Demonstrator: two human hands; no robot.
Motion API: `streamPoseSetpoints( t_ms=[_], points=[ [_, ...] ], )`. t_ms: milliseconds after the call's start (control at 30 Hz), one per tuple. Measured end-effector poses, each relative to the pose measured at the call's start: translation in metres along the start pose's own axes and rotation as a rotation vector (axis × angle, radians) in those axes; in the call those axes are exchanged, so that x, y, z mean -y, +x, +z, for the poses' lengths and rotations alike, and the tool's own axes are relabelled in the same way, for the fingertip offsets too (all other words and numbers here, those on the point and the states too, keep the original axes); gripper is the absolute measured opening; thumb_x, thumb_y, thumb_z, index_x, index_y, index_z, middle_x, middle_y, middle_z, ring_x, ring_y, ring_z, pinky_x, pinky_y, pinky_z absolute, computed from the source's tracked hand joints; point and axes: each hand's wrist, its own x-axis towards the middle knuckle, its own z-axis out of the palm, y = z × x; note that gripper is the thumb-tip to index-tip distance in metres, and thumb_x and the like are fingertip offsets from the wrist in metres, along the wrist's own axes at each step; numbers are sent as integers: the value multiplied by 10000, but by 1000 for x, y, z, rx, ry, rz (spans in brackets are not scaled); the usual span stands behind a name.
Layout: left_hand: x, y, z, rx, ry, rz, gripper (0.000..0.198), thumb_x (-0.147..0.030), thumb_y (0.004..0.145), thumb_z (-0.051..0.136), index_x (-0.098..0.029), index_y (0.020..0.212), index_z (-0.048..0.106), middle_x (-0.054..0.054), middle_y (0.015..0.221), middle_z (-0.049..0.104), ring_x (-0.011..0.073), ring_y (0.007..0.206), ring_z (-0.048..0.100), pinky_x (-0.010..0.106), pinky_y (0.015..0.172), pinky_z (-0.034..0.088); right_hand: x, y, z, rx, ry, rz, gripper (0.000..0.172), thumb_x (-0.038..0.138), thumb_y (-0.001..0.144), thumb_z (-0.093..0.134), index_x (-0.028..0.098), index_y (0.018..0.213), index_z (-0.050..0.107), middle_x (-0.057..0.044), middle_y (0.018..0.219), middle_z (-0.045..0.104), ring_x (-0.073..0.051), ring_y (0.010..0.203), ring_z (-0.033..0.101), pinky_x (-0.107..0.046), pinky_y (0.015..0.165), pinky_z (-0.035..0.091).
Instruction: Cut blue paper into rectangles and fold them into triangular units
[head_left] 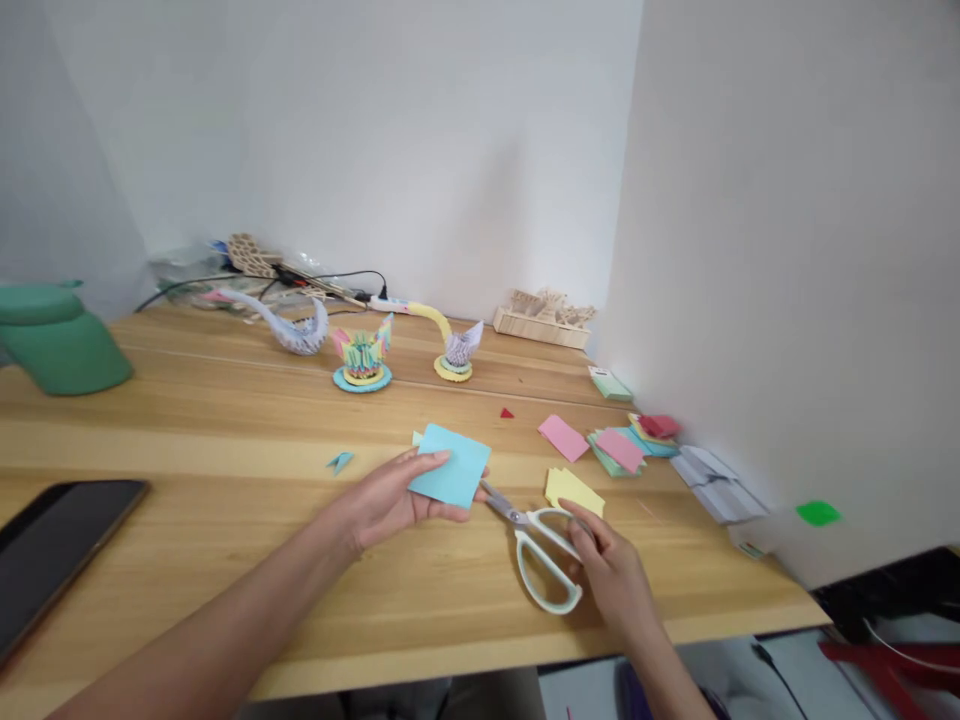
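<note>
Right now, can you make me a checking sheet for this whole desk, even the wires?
Surface: wooden table.
Job's things: blue paper and scissors, both held.
Clutter: yellow paper, pink paper, red scrap, small blue piece and phone on the table.
Hands: left hand holds the blue paper; right hand holds the scissors by the white handle.
Cables: black cable at the back; second black cable at lower right.
Surroundings: pale wall behind, green container at left.
</note>
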Motion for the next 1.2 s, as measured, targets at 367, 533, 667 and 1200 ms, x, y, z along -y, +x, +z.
streamPoseSetpoints(
  t_ms=[367, 533, 667, 1200],
  points=[
    [4, 5, -3, -49, 48, 20, 279, -236, 783, 638, -74, 1008, 605, 213, 1032, 663, 284, 868, 677, 277, 579, 564, 1, 2, 11, 293, -596, -555, 366, 263, 821, 518, 263, 1184, 561, -86, 1030, 651, -231, 919, 626, -339, 791, 508],
    [0, 3, -5, -117, 69, 14, 311, -194, 774, 656, -75, 1057, 603, 198, 1008, 679, 286, 909, 667, 281, 645, 568, 36, 4, 10, 321, -377, -285, 295, 249, 792, 505, 207, 1070, 595, -70, 850, 647, -202, 729, 614, -317, 684, 494],
    [-5, 3, -6, -125, 41, 15, 290, -177, 763, 667, -91, 1036, 622, 179, 1036, 677, 291, 891, 675, 275, 631, 570, 55, 10, -8, 331, 232, -34, 466, 337, 794, 532, 207, 1238, 481, -68, 941, 629, -181, 815, 606, -296, 694, 495],
    [-9, -1, -2, -124, 219, -13, 210, -203, 779, 652, -113, 969, 658, 142, 985, 697, 254, 869, 671, 306, 682, 568, 84, 16, -1, 451, -105, -271, 443, 264, 661, 718, 241, 1068, 544, -29, 1066, 591, -197, 973, 553, -332, 864, 419]
  ],
)
